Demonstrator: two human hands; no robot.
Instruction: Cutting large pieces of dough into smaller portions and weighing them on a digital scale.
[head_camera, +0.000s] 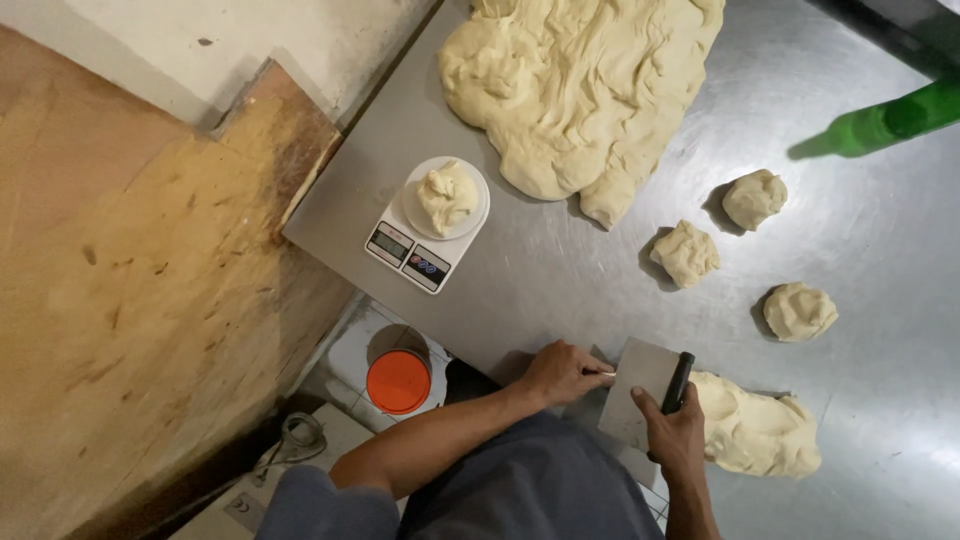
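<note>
My right hand (672, 432) grips the black handle of a metal bench scraper (640, 385) at the near edge of the steel table (560, 280). My left hand (562, 370) rests just left of the scraper, its fingertips touching the blade's edge. To the right of the scraper lies a cut chunk of dough (755, 432). A large mass of pale dough (580, 85) spreads over the far side of the table. A small dough piece (447, 195) sits on a white digital kitchen scale (412, 255) at the table's left corner.
Three small dough portions (686, 252), (754, 198), (799, 310) lie on the right of the table. A green bottle (885, 122) lies at the far right. An orange-lidded container (398, 381) stands on the floor below the table. A wooden board (140, 300) fills the left.
</note>
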